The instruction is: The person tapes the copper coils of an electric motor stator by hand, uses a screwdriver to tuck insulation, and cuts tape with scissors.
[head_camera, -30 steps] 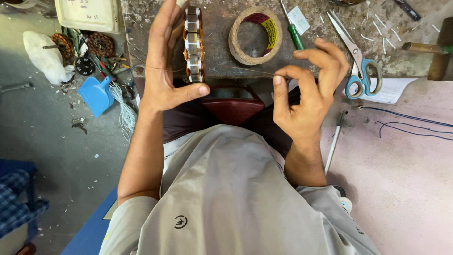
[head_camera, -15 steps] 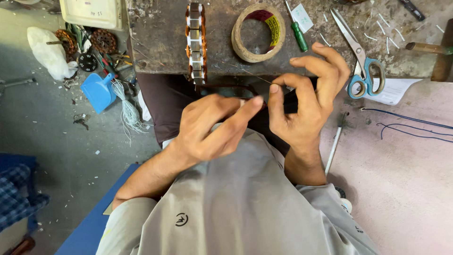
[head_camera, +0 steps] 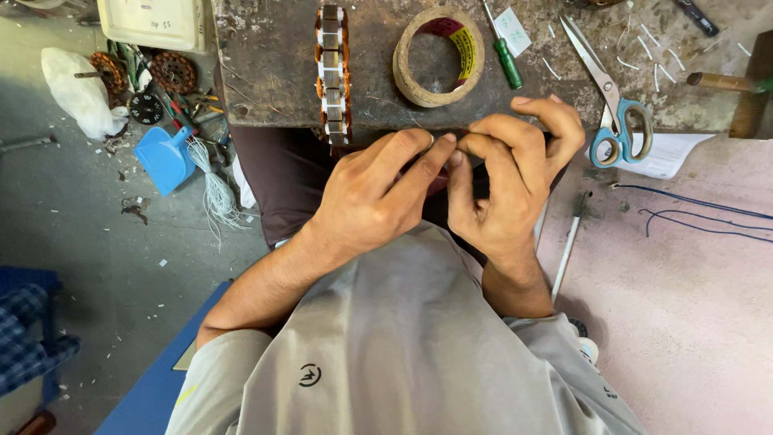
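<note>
While both hands meet at near edge of counter [head_camera: 266,89], progress hard to judge: wound stator [head_camera: 332,74] stands on edge on counter, copper coils visible, untouched. Left hand [head_camera: 374,197] and right hand [head_camera: 511,185] fingertips pinched together on something thin, likely wire, too fine to tell. Tape roll [head_camera: 411,84], screwdriver [head_camera: 503,56], scissors [head_camera: 612,121] lie idle further right.

Single head view, looking steeply down past the chest, close on both hands at the near edge of the workbench [head_camera: 266,89]; floor [head_camera: 88,266] left, no second view
</note>
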